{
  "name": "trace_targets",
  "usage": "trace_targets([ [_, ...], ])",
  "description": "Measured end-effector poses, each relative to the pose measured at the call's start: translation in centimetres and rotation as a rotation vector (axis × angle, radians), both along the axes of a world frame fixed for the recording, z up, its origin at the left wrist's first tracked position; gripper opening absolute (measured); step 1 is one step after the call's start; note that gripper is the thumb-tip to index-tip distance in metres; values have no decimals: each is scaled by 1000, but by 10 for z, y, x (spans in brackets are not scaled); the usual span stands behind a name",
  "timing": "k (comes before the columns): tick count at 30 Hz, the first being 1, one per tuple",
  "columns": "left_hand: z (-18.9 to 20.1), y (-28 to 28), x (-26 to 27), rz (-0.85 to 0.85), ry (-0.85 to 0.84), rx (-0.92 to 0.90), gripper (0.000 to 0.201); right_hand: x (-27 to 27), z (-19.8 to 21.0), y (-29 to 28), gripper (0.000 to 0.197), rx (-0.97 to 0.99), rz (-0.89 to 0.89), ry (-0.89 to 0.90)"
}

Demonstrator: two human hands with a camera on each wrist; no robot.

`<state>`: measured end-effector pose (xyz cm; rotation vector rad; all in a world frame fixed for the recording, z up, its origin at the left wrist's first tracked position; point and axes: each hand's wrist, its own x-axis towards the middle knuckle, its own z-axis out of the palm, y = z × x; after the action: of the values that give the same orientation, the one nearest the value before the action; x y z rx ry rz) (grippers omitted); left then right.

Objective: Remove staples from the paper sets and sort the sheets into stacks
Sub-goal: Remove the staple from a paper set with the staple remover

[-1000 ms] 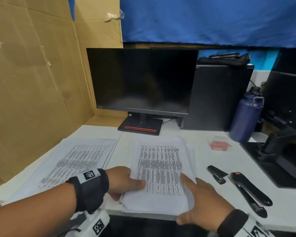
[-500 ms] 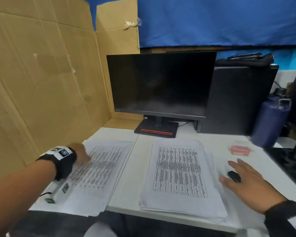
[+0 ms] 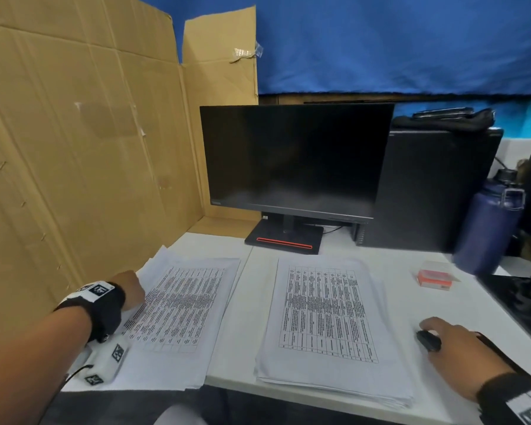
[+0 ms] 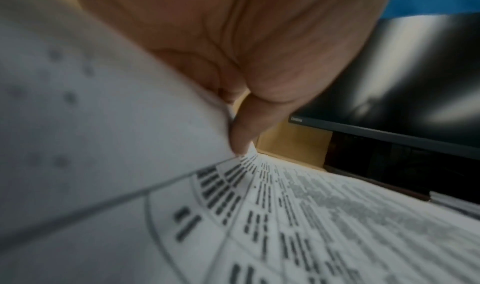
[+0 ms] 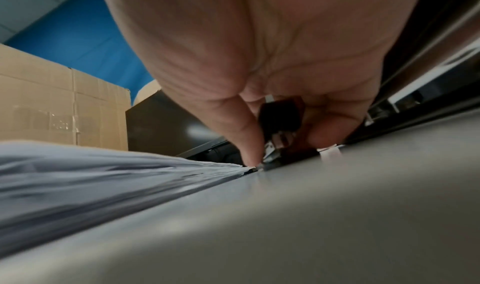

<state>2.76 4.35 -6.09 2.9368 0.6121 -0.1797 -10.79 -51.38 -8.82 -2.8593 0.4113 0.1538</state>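
Observation:
Two stacks of printed sheets lie on the white desk: the left stack (image 3: 178, 311) and the right stack (image 3: 325, 320). My left hand (image 3: 134, 289) is at the far left edge of the left stack; in the left wrist view its thumb and fingers (image 4: 241, 136) pinch the raised edge of the top paper set (image 4: 109, 124). My right hand (image 3: 460, 345) is on the desk right of the right stack, its fingers curled round the small black staple remover (image 3: 428, 340), which also shows in the right wrist view as the staple remover (image 5: 280, 119) between thumb and fingers.
A dark monitor (image 3: 292, 157) stands at the back, a black computer case (image 3: 432, 191) and a blue bottle (image 3: 491, 228) to its right. A small red staple box (image 3: 434, 279) lies behind my right hand. Cardboard walls (image 3: 74, 148) close the left side.
Both hands left the right stack. The left hand went to the left stack's far edge and pinched a paper set; the right hand went right and closed on the staple remover.

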Motion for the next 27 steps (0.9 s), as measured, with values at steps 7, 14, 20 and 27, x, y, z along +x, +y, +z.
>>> trace_targets([
  [7,18,-4,-24,58,-441,-478,18,-3,11,-5,22,259,-33,-177],
  [14,82,-35,-88,-166,-691,-919,14,-13,44,23,31,992,-119,-480],
  [20,153,-83,-144,-408,-919,-999,13,-46,85,72,41,1068,61,-575],
  [27,116,-163,-160,-459,-698,-1281,73,-62,98,82,89,1373,241,-491],
])
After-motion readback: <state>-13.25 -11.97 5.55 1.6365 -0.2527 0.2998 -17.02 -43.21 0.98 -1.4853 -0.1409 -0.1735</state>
